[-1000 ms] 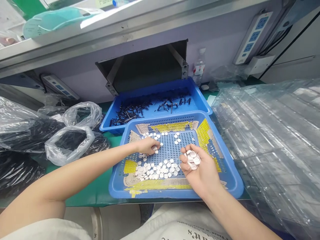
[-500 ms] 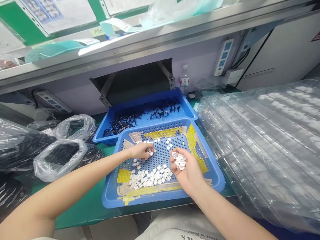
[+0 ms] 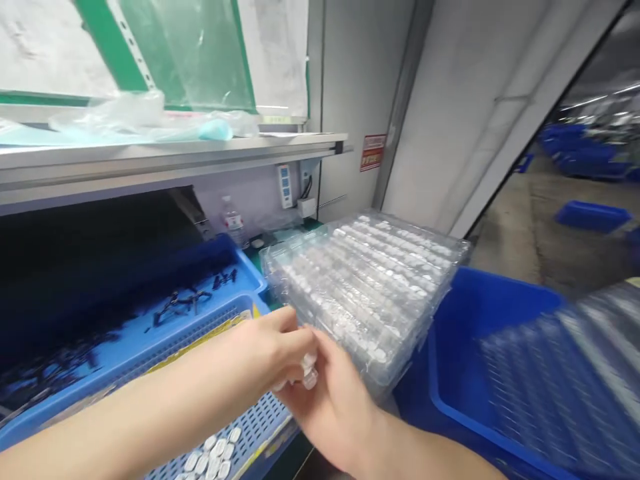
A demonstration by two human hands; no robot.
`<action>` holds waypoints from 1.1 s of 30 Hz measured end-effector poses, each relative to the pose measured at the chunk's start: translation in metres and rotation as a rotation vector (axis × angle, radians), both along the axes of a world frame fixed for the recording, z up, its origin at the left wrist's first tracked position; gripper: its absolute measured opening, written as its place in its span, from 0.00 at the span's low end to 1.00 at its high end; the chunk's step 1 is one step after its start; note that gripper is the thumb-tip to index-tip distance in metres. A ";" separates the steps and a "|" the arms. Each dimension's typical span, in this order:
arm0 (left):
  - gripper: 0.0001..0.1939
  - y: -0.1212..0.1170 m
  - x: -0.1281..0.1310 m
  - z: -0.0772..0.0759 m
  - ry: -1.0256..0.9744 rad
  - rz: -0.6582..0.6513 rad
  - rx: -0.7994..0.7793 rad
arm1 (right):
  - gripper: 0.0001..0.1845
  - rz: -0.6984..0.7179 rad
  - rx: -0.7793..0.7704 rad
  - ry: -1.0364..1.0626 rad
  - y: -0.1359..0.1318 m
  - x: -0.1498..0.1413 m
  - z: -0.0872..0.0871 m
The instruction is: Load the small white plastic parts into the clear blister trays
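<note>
Cupping right hand (image 3: 333, 417): half open, palm up and turned inward, forearm rising from the bottom edge.
Left hand (image 3: 270, 340): fingers curled closed, arm stretched across from the lower left, fingertips just beside the right hand.
White pieces (image 3: 309, 370): a small clump between both hands, against the right hand's fingers; whether either hand grips it, I cannot tell.
Perforated blue tray (image 3: 277, 427): directly below the hands, more white pieces (image 3: 210, 457) on its mesh.
Clear blister trays (image 3: 360, 293): a stack filled with white pieces, just behind the hands.
Blue tray (image 3: 247, 270): beyond the left arm, holding black metal parts (image 3: 190, 303).
Blue bin (image 3: 490, 293): right of the stack.
Plastic water bottle (image 3: 233, 223): farther back, beneath a metal shelf (image 3: 150, 155).
</note>
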State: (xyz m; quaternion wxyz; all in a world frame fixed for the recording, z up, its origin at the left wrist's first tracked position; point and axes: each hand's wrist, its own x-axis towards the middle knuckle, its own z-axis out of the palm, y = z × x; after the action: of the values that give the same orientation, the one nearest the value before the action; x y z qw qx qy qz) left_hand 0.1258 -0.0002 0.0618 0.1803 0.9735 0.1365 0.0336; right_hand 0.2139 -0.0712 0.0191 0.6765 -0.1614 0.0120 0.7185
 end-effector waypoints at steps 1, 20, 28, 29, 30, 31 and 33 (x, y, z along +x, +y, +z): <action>0.09 0.001 0.017 0.006 -0.011 -0.033 0.023 | 0.10 -0.066 0.015 -0.054 -0.003 0.014 0.007; 0.14 0.083 0.068 0.007 -0.137 0.255 0.106 | 0.15 -0.111 -0.256 -1.543 0.143 0.201 0.016; 0.25 0.089 -0.067 -0.022 -0.020 0.570 -0.024 | 0.12 0.308 -0.116 -2.287 0.164 0.204 0.018; 0.25 0.088 -0.079 -0.027 0.004 0.597 -0.039 | 0.11 0.359 -0.093 -2.362 0.161 0.205 0.018; 0.26 0.087 -0.090 -0.031 0.028 0.618 -0.055 | 0.11 0.408 -0.068 -2.431 0.156 0.206 0.018; 0.26 0.086 -0.100 -0.036 0.054 0.634 -0.074 | 0.09 0.456 -0.040 -2.496 0.150 0.207 0.018; 0.26 0.083 -0.118 -0.045 0.113 0.665 -0.115 | 0.10 0.530 0.013 -2.604 0.137 0.211 0.018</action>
State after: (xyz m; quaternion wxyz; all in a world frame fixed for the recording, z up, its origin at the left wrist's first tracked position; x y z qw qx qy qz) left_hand 0.0076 0.0826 0.0164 0.2061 0.8644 0.4578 0.0286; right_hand 0.4253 0.0659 0.0373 0.0355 -0.7214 -0.6752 0.1498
